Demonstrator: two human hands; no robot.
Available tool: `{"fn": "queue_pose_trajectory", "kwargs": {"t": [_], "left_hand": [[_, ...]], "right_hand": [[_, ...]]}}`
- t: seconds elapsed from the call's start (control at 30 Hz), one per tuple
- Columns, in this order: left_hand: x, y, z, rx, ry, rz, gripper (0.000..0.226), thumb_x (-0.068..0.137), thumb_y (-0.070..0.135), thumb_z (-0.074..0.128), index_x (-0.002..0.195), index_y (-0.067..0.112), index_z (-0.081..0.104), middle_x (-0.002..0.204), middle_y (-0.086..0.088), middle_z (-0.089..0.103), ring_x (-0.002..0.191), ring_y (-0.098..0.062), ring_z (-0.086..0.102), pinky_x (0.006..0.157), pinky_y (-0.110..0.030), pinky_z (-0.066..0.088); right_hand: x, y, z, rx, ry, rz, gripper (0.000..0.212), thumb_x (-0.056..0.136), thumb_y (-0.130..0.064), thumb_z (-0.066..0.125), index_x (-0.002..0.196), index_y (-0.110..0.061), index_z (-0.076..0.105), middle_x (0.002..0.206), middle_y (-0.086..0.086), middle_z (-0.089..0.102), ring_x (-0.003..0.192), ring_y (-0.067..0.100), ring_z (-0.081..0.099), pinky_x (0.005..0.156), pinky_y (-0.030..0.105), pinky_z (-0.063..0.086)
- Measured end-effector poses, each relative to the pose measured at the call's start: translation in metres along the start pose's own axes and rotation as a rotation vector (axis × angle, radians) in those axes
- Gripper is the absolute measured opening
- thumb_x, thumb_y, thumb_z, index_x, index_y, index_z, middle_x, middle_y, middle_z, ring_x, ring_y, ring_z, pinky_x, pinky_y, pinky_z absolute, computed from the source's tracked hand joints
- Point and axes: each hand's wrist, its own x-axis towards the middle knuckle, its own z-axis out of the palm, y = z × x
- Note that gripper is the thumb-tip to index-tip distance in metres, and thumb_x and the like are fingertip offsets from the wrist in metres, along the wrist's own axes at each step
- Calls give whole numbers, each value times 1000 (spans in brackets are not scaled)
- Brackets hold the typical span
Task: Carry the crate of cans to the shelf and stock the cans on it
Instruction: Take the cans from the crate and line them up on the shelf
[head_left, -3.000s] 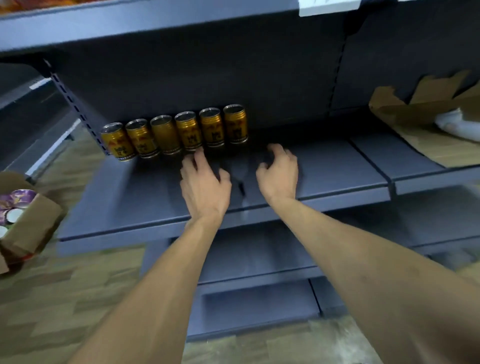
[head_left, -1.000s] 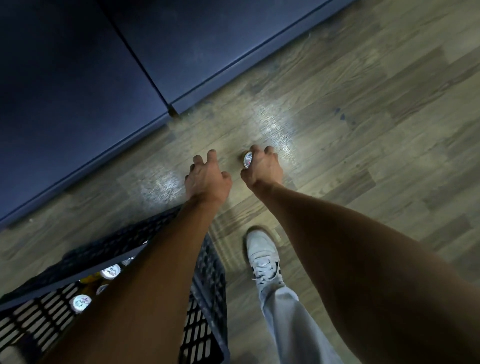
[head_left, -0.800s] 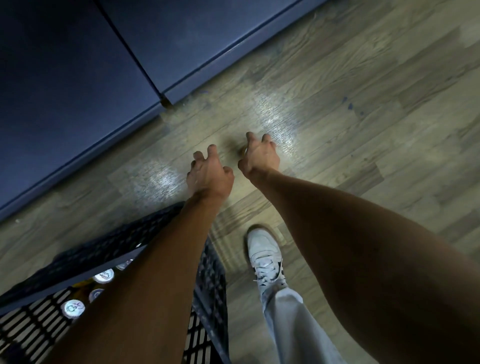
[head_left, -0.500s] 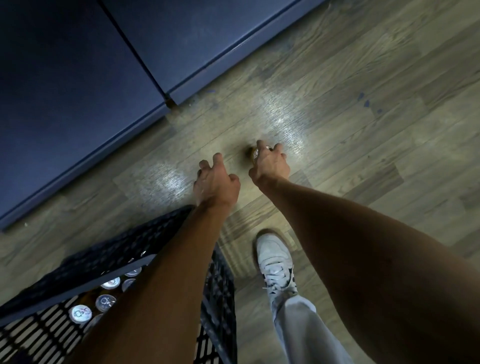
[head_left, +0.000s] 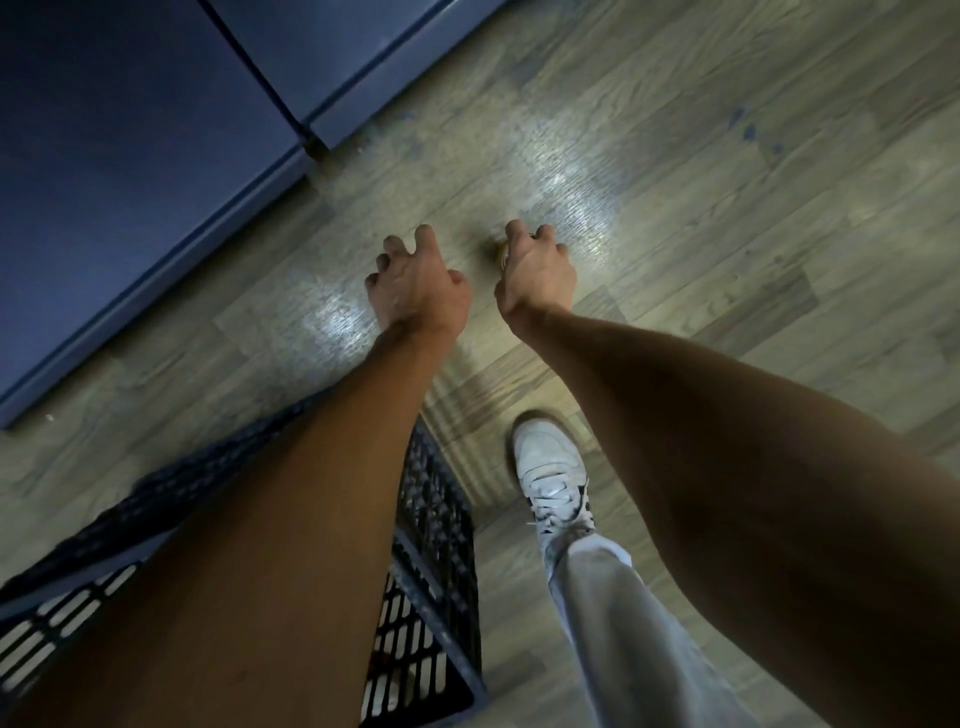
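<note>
I am looking down at the wooden floor with both arms stretched out. My right hand (head_left: 537, 273) curls round a gold can (head_left: 498, 250); only a sliver of the can shows at the thumb side. My left hand (head_left: 415, 286) hovers beside it, back up and fingers curled downward, and whatever is under the palm is hidden. The black plastic crate (head_left: 434, 525) stands on the floor at lower left, under my left forearm, which hides its contents. The dark blue base of the shelf (head_left: 156, 156) fills the upper left.
My white shoe (head_left: 550, 467) and grey trouser leg (head_left: 613, 623) stand just right of the crate. Bare wooden floor (head_left: 727, 182) stretches to the right and ahead. The shelf's bottom edge runs diagonally from lower left to upper right.
The view dropped from the shelf's row of cans to the floor by the crate. In the last second both hands barely moved; my forearm now hides the can tops seen in the crate.
</note>
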Motion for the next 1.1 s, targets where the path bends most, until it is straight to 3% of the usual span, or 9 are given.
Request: {"fn": "queue_pose_trajectory", "kwargs": {"t": [0.27, 0.37, 0.5, 0.57, 0.67, 0.83, 0.93, 1.0, 1.1], "left_hand": [[-36, -16, -24, -79, -88, -125, 51, 97, 21, 47, 145, 16, 33, 139, -20, 42, 120, -34, 49, 91, -44, 43], [-50, -2, -56, -111, -91, -118, 53, 97, 17, 47, 147, 19, 31, 140, -19, 42, 120, -34, 50, 86, -41, 42], [-63, 20, -117, -168, -35, -36, 51, 94, 9, 48, 143, 17, 38, 133, -17, 50, 118, -34, 53, 86, -40, 45], [-73, 24, -150, -242, -5, -66, 44, 94, 10, 45, 137, 16, 46, 127, -16, 57, 116, -34, 56, 90, -41, 47], [-99, 28, -198, -411, 12, -160, 32, 98, 14, 41, 124, 15, 60, 126, -12, 61, 117, -32, 56, 93, -35, 45], [-165, 5, -266, -742, -44, -228, 34, 92, 33, 40, 103, 17, 68, 127, -15, 60, 115, -33, 56, 95, -33, 46], [-213, -8, -317, -988, -49, -293, 30, 80, 41, 46, 94, 22, 65, 113, -11, 67, 100, -31, 65, 73, -37, 56], [-249, -19, -353, -1116, -76, -358, 27, 91, 45, 52, 100, 22, 63, 102, -12, 68, 87, -30, 67, 52, -25, 45], [-302, -37, -402, -1191, -71, -322, 51, 91, 60, 48, 105, 14, 65, 82, -9, 69, 67, -27, 67, 48, -21, 37]], "right_hand": [[-44, -17, -34, 95, -33, -2, 52, 86, -11, 60, 136, -18, 49, 125, 16, 47, 114, 37, 49, 74, 37, 41], [-61, -29, -69, 175, -44, 0, 55, 85, -10, 64, 138, -19, 48, 127, 14, 50, 116, 36, 50, 84, 41, 48], [-83, -40, -127, 420, 11, -17, 61, 81, -22, 74, 133, -21, 42, 107, 11, 63, 91, 29, 57, 73, 29, 40], [-99, -49, -157, 524, 10, -28, 58, 76, -30, 80, 123, -19, 48, 91, 5, 63, 78, 24, 54, 68, 23, 36], [-128, -69, -201, 652, 40, 2, 48, 69, -33, 78, 111, -20, 60, 86, 4, 66, 83, 28, 62, 69, 25, 40], [-196, -113, -265, 902, 73, 26, 24, 74, -34, 71, 95, -23, 70, 89, -1, 71, 90, 21, 66, 91, 37, 53], [-245, -145, -304, 959, 71, -30, 28, 68, -40, 67, 89, -21, 69, 88, -8, 69, 90, 15, 64, 94, 34, 50], [-281, -167, -329, 967, 80, -64, 38, 63, -45, 64, 91, -20, 70, 90, -5, 70, 90, 18, 64, 89, 33, 50], [-339, -195, -366, 941, 116, -110, 38, 73, -45, 71, 102, -22, 68, 95, -1, 67, 94, 20, 61, 80, 26, 43]]}}
